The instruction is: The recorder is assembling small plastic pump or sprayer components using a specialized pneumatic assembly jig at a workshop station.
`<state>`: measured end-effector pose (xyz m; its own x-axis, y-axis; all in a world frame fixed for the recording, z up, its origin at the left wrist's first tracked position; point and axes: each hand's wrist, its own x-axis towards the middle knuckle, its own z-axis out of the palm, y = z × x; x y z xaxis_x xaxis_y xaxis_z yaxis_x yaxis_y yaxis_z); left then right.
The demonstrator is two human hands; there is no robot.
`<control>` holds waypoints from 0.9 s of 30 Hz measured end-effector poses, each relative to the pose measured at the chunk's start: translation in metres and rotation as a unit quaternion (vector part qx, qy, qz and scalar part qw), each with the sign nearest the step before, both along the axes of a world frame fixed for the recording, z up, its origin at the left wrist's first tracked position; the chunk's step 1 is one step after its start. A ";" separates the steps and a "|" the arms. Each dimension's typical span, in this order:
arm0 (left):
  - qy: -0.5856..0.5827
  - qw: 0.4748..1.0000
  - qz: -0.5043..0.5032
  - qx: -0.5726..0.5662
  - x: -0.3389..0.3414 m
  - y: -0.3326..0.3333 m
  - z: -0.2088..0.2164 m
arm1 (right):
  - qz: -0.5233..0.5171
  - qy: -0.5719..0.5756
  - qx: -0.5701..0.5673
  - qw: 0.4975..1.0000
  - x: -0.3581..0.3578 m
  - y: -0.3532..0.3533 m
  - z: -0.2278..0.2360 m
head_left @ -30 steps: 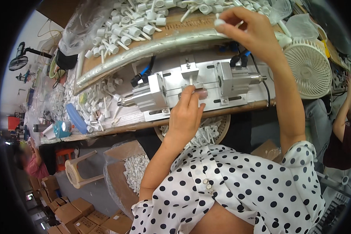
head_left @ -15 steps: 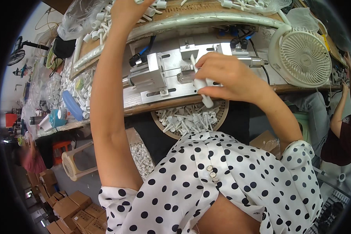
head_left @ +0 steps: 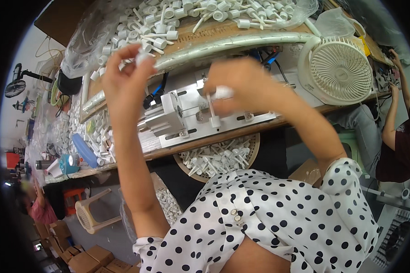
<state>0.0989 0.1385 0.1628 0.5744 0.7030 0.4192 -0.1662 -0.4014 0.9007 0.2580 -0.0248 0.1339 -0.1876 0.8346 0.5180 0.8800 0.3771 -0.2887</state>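
Fingers of the left hand point(head_left: 125, 88), drawn back from the pile point(head_left: 216, 16), pinch a white cap point(head_left: 143, 59); blurred right hand point(head_left: 246, 84) grips a capped stick point(head_left: 215, 121) near the desk's point(head_left: 182, 148) front edge.

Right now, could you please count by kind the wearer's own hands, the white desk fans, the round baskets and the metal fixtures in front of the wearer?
Hands: 2 (left hand, right hand)
White desk fan: 1
Round basket: 1
Metal fixture: 1
Total: 5
The white stemmed caps overlap too much to count.
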 end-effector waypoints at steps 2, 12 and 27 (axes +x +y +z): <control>0.002 1.000 -0.022 0.011 -0.015 -0.030 -0.021 | -0.218 -0.020 0.025 0.975 0.033 0.012 0.017; 0.136 0.951 -0.001 0.279 -0.021 -0.108 -0.098 | -0.395 -0.114 -0.075 0.908 0.093 0.042 0.029; 0.136 0.956 -0.020 0.258 0.001 -0.054 -0.052 | -0.066 0.258 0.027 0.963 0.011 -0.038 0.024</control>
<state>0.0999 0.0848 0.1113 0.7342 0.4169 0.5358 0.0208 -0.8027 0.5960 0.2685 -0.0625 0.1578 0.2132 0.8025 0.5573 0.6658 0.2981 -0.6840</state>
